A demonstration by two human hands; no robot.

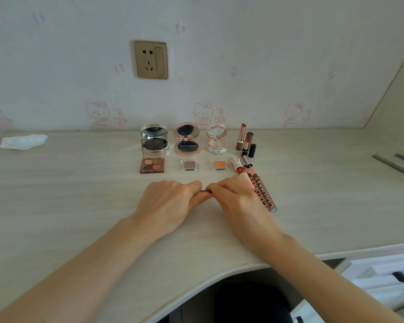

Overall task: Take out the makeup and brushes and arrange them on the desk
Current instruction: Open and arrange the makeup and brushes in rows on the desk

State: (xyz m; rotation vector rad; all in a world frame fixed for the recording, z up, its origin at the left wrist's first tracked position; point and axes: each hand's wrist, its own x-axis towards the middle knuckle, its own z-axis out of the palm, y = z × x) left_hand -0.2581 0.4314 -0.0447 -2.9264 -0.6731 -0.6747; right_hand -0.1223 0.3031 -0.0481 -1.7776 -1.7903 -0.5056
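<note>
- Pale wood-grain desk [79, 206] against a wall with cartoon-cat wallpaper; gold wall socket [151, 59] above the makeup row.
- Back row, left to right, all lids up: silver compact [154, 139], rose-gold compact [186, 139], small white-and-pink compact [216, 139].
- Front row: four-pan eyeshadow palette [152, 164] with clear lid raised, then a pink single-pan shadow [189, 165], then an orange single-pan shadow [219, 165].
- Right of the compacts: two uncapped lipsticks standing, the taller one [241, 137] behind the shorter one [245, 148], caps upright beside them.
- Two lip gloss tubes [265, 194] lie side by side, angled, just right of the right hand; their applicator caps sit near the lipsticks.
- Left hand [166, 203] and right hand [240, 201] meet at desk centre, fingers curled, each pinching one end of a small dark stick-shaped item [205, 191]. Mostly hidden by fingers; can't tell what it is.
- Crumpled white tissue [23, 141] far left, well apart from the makeup.
- Two thin grey rods [394, 166] at far right edge of the desk.
</note>
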